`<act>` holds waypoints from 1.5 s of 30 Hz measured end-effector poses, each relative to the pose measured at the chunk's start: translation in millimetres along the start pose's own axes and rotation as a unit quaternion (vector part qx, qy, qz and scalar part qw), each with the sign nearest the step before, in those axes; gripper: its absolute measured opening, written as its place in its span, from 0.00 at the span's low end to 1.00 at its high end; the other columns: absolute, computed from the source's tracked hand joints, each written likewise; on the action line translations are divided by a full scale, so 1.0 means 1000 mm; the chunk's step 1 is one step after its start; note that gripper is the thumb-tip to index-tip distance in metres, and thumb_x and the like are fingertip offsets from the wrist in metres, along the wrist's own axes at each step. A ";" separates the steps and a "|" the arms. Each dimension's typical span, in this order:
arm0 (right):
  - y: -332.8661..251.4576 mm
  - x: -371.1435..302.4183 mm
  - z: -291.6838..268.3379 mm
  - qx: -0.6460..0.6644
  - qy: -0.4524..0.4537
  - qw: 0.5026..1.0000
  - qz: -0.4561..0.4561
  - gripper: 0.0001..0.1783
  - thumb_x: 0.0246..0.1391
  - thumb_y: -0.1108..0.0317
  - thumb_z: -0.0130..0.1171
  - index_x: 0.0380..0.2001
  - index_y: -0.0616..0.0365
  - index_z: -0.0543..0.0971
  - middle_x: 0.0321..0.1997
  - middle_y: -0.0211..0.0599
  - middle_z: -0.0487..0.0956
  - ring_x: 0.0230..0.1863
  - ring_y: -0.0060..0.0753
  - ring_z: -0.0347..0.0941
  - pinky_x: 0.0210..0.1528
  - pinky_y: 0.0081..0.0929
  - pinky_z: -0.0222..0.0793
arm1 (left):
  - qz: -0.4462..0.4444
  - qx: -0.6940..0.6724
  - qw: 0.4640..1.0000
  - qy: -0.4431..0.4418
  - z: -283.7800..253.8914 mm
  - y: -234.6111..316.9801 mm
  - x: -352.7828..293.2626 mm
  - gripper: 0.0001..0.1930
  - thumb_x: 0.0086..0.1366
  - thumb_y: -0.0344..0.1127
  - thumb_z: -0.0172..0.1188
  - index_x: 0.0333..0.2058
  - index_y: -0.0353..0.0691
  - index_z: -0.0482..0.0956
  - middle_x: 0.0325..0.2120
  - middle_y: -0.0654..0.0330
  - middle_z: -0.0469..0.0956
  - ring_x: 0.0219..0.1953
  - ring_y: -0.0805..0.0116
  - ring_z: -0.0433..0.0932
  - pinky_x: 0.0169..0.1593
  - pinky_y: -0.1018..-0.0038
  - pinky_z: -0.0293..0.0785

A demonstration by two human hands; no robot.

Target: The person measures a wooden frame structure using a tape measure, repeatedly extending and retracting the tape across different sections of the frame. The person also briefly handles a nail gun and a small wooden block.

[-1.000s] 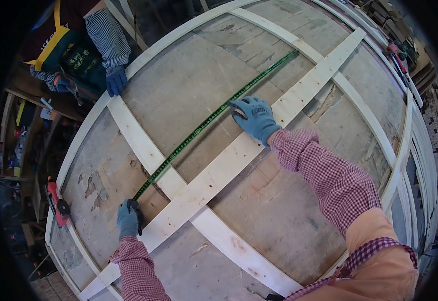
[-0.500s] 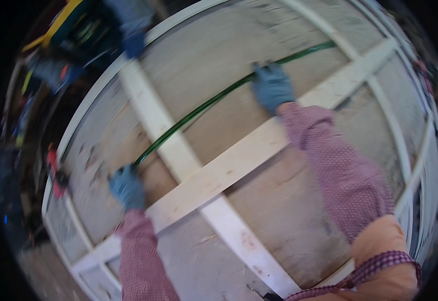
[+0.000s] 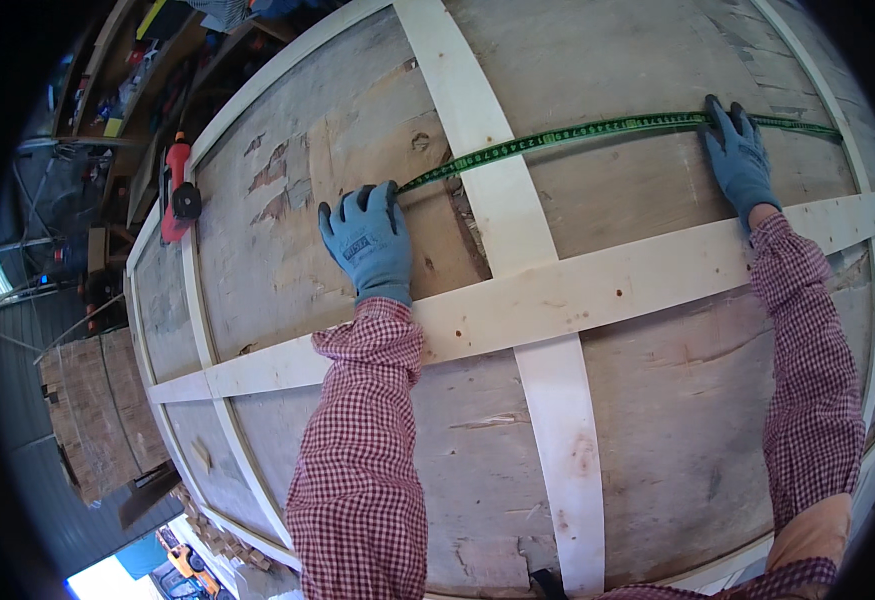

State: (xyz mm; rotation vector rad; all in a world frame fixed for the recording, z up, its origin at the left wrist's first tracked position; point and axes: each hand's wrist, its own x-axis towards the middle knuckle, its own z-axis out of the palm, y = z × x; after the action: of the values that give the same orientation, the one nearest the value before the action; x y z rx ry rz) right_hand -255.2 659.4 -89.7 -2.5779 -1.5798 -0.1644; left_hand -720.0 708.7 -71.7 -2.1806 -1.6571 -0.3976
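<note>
My left hand (image 3: 368,240), in a blue work glove with dark fingertips, is at the left end of a green tape measure blade (image 3: 597,130). Its fingers are bent, with the blade's end at the fingertips. The blade runs to the right across a pale upright slat (image 3: 469,110) and reaches my right hand (image 3: 735,160), gloved the same way. That hand's fingers lie across the blade and hold it; how they grip underneath is hidden. Past them the tape continues toward the far right slat. Both hands rest by a weathered wooden panel (image 3: 647,195).
A pale crosswise slat (image 3: 597,300) spans the panel below my hands. A red and black power tool (image 3: 179,190) is at the panel's left edge. Cluttered shelves (image 3: 147,75) stand at upper left, a stack of brown blocks (image 3: 102,410) below, and a yellow vehicle (image 3: 189,562) farther off.
My view has swung, so the panel, tape and hands appear farther right and sharper. Both hands stay at the tape, at about the same places along it.
</note>
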 end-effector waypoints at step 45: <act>0.014 0.007 0.007 0.036 0.044 0.998 -0.039 0.31 0.56 0.47 0.49 0.63 0.31 0.58 0.69 0.43 0.52 0.67 0.54 0.50 0.65 0.44 0.53 | -0.017 -0.046 0.999 0.018 0.006 0.002 0.002 0.08 0.58 0.41 0.57 0.36 0.55 0.80 0.36 0.64 0.77 0.44 0.61 0.72 0.61 0.56 0.55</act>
State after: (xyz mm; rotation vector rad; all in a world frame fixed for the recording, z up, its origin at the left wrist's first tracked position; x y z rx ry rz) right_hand -239.8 660.0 -95.8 -2.4234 -1.6247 -0.2195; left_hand -718.0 712.6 -76.2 -2.1992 -1.6904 -0.5306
